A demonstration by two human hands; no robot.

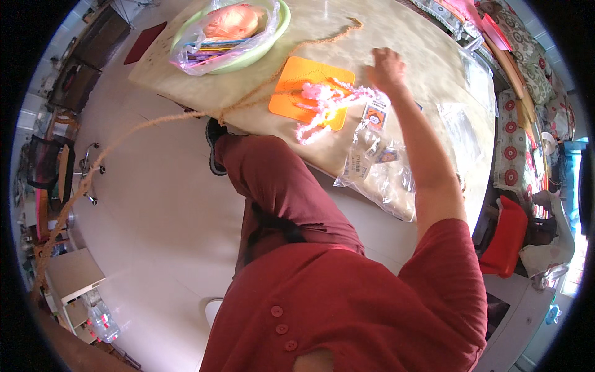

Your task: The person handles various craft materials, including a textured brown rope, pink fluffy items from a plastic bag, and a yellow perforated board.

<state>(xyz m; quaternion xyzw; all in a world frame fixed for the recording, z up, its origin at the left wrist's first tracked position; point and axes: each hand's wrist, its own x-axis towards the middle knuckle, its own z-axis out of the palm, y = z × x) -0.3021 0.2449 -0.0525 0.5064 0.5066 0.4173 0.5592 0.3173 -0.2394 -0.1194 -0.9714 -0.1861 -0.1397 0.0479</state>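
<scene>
My right hand [388, 69] rests over the table with its fingers curled; whether anything is in them cannot be told. Below it lie pink fuzzy yarn pieces [320, 100], partly on an orange perforated board [290, 79]. A tan fuzzy yarn strand [153, 122] stretches from the table past its edge to the lower left rim; other lengths of it curve over the tabletop and onto the board. My left hand is out of view. A small printed card [374, 116] and clear plastic packaging [388, 186] lie beside my right forearm.
A pale green basin [279, 35] holds a plastic bag with peach yarn and coloured sticks, at the back left of the marble-look table [418, 28]. More clear plastic sleeves [460, 130] lie on the right. A red plastic seat [504, 237] stands beyond the table, a wheeled base [88, 172] to the left.
</scene>
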